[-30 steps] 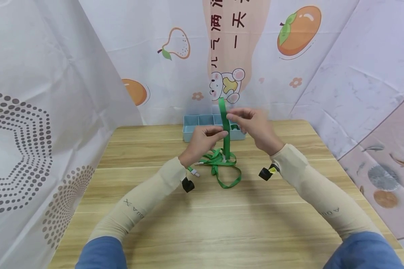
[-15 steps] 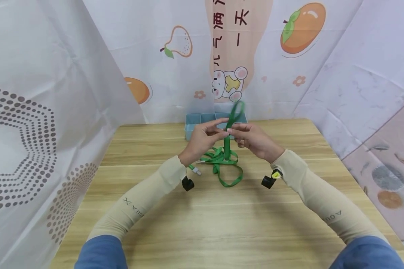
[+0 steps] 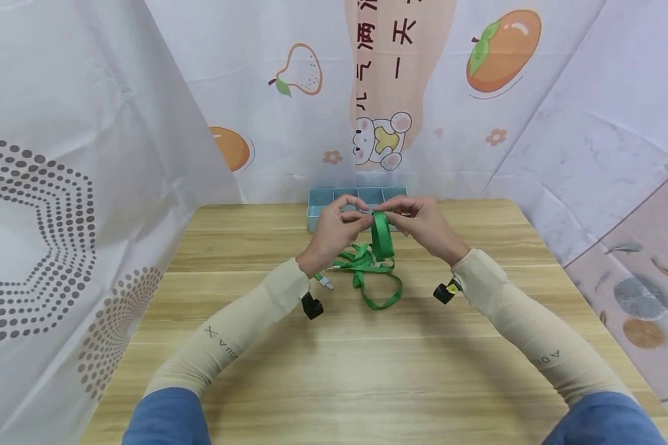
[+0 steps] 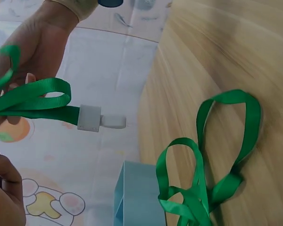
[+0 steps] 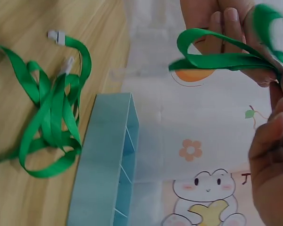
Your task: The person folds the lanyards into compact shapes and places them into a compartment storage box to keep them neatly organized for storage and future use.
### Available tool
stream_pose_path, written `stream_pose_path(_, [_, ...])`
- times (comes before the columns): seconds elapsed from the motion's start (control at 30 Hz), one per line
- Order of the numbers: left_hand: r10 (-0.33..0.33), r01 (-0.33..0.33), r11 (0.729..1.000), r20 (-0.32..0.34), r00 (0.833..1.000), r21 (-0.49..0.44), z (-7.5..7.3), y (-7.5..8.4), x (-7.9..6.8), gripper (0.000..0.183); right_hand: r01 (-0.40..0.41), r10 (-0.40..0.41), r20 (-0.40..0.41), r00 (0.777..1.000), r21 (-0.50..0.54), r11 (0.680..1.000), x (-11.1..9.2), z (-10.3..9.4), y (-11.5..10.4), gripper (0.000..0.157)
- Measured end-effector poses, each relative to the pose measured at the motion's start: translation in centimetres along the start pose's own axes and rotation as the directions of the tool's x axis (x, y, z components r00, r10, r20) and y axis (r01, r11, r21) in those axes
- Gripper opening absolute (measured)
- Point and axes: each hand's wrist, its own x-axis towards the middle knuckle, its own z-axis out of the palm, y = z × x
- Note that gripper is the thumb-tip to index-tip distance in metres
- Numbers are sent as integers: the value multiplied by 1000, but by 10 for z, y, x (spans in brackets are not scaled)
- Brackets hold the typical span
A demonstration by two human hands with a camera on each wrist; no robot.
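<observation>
A green lanyard (image 3: 383, 241), folded into a hanging loop, is held up between both hands over the table. My left hand (image 3: 338, 227) pinches its top with thumb and fingers. My right hand (image 3: 430, 227) meets it from the other side, its fingertips pinching the same folded band. In the left wrist view, a whitish plastic clip (image 4: 89, 118) juts from the end of the held lanyard. Below the hands lies a loose tangle of green lanyards (image 4: 252, 123) on the wood. The fingertips partly hide the place where the bands meet.
Behind the hands stands a light blue divided box (image 5: 96, 155) against the printed cloth backdrop (image 3: 300, 142). Another white lanyard clip (image 3: 325, 282) lies on the wooden table (image 3: 334, 371), left of the tangle. Cloth also hangs along both sides.
The lanyard stood upright with its loop above the hands; now the loop is folded down and hangs below the fingertips. The right hand has moved lower and inward to the left hand.
</observation>
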Motion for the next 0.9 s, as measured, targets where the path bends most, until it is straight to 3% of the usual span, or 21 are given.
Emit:
stream_pose_path(0.17, [-20,22,998,36,999,-53,-2,-1,1,13,159,-169,-70,983,-133,978,2,3,-7,15])
stream_pose_path(0.33, [10,-7,999,88,996,-40,0,-2,-3,18,312,-364,-123,923,-313,897,4,8,-24,16])
stream_pose_path(0.43, [57,-53,998,117,991,-37,2,-4,-5,20,373,-441,-137,887,-351,859,8,6,-22,19])
stream_pose_path(0.73, [176,-167,984,168,970,-63,6,-6,-9,10,431,-520,-179,835,-373,822,10,10,-36,18])
stream_pose_path(0.83, [163,-145,984,200,966,-100,6,-7,-10,16,440,-533,-191,824,-378,815,11,9,-37,19])
stream_pose_path(0.9, [126,-97,987,238,963,-130,6,-7,-9,27,444,-541,-198,818,-382,811,12,8,-34,21])
